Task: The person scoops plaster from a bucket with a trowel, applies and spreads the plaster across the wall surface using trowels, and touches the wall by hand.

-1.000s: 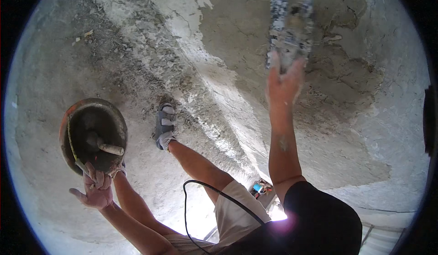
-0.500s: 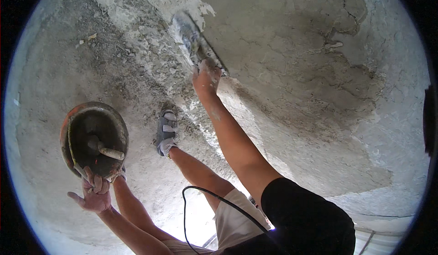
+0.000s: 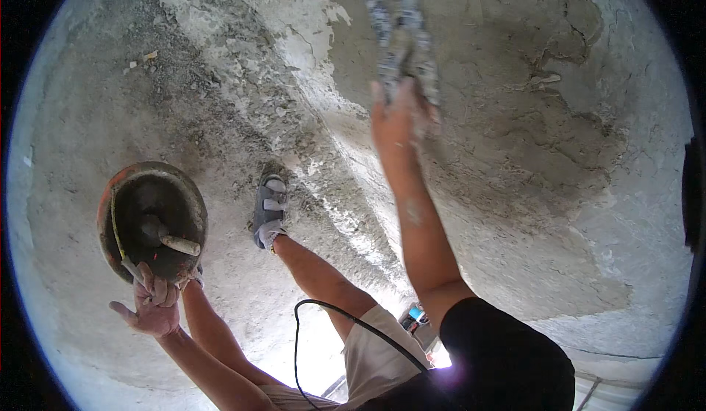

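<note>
My left hand [image 3: 155, 308] has its fingers hooked over the near rim of a round mortar bucket [image 3: 199, 197], with the thumb sticking out to the left. Grey-dark mix lines the bucket, and a tool with a pale, rounded handle [image 3: 180, 245] lies in it. A yellowish cord-like handle [image 3: 115, 227] runs down the bucket's left side to my fingers. At the upper right, my right hand [image 3: 401, 117] is closed round a long, mortar-smeared plastering trowel [image 3: 382, 21], blurred by motion. The trowel is over the grey plastered wall [image 3: 485, 65]; whether its blade touches cannot be told.
Crumbled mortar [image 3: 191, 102] litters the rough floor along the wall's foot. My sandalled foot [image 3: 271, 205] stands between the bucket and the wall. A black cable [image 3: 323, 302] loops in front of my shorts. Small items, one blue [image 3: 417, 314], lie near the right elbow.
My right hand has swept the trowel up and to the right, from the wall's lower edge onto its grey surface. The left hand and bucket have barely moved.
</note>
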Demonstrator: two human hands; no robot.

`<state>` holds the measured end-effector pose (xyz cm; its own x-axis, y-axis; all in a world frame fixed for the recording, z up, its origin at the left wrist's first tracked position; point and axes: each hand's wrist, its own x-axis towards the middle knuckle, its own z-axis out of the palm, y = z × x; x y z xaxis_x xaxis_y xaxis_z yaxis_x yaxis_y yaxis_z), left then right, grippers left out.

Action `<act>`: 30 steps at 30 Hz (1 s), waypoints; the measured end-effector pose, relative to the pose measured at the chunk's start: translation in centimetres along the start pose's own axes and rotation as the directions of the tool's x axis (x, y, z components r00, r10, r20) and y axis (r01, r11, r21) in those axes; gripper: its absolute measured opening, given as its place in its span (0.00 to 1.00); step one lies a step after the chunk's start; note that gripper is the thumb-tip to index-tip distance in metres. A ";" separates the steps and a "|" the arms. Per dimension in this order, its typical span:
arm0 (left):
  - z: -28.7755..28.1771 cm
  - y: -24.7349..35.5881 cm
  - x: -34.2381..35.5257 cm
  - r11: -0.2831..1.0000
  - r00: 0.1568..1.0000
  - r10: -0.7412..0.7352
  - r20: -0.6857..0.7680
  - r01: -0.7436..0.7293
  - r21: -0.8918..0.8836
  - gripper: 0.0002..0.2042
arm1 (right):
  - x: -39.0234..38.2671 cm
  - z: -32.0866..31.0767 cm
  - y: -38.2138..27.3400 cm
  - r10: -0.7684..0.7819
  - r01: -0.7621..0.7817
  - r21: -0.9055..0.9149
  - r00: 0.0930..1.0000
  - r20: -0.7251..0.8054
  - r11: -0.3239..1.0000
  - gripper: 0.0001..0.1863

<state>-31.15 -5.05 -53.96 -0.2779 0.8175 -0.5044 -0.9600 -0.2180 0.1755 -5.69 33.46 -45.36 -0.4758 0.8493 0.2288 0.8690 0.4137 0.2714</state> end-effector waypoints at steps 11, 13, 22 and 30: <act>-2.4 0.5 -1.4 1.000 1.000 0.013 -0.009 -0.013 -0.021 0.48 | -4.4 11.9 -5.4 -0.047 0.035 0.102 0.991 0.123 0.994 0.15; -2.3 1.3 -1.7 1.000 1.000 0.015 -0.009 -0.015 -0.009 0.46 | -3.0 5.6 -4.8 0.005 -0.033 0.175 0.988 0.156 0.984 0.15; -3.8 -0.2 -1.4 1.000 0.986 0.015 0.166 -0.012 -0.019 0.49 | 2.7 -5.1 0.1 0.157 -0.158 0.216 0.987 0.024 0.963 0.19; -3.8 0.8 -1.5 1.000 0.974 0.012 0.225 -0.014 0.006 0.49 | -4.3 16.3 -3.9 0.190 -0.198 0.006 0.949 0.254 0.980 0.26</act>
<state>-31.66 -8.45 -56.30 -0.2751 0.9136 -0.2995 -0.9559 -0.2265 0.1872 -4.84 33.55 -62.68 -0.2521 0.9672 0.0313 0.9467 0.2398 0.2152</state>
